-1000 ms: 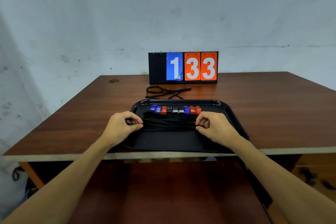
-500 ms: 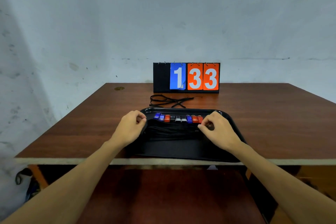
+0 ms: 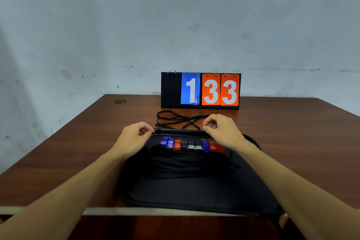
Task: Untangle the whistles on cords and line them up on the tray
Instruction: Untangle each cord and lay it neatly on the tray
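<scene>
Black tray [image 3: 185,196]: whistles [image 3: 191,145] rowed between left hand [image 3: 134,138], right hand [image 3: 224,132]; both hands curled (holding anything? cannot tell).

Curled left hand [image 3: 134,139] and right hand [image 3: 222,132] at the tray [image 3: 194,191] far rim, whistles [image 3: 191,145] between.

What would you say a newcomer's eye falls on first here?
Probably the flip scoreboard at the far edge of the table, showing a blue 1 and two orange 3s. Next, the row of blue, red, black and grey whistles across the far part of the black tray, with the left hand and right hand curled at its far rim and a loose black cord just beyond.
</scene>
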Tool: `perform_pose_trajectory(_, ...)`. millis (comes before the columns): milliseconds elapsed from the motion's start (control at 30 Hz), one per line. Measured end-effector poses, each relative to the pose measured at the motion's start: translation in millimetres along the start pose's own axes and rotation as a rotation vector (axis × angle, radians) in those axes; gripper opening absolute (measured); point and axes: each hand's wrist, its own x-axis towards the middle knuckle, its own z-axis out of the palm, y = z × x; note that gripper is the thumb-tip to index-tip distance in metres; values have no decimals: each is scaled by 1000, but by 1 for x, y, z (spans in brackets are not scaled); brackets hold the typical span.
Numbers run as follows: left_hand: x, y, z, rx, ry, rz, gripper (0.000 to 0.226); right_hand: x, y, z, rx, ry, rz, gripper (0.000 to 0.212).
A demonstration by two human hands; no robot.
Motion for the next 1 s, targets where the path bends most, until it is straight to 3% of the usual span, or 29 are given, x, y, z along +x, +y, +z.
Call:
perform_pose_trajectory(233,19,-18,13,-383,195,-107,17,49,2,31,53,-87,54,8)
perform_pose_trajectory(533,22,-26,15,-224,125,-107,15,84,-23,66,-224,-326,153,29)
perform_pose_trajectory(733,22,-26,13,-189,109,-108,17,95,-27,82,-124,-303,279,36)
perform_pose_trajectory(867,23,-27,14,-188,110,-104,15,101,-23,82,-22,-270,354,22)
perform_pose_trajectory(1000,23,-30,15,-209,120,-109,14,95,-19,76,62,-84,235,10)
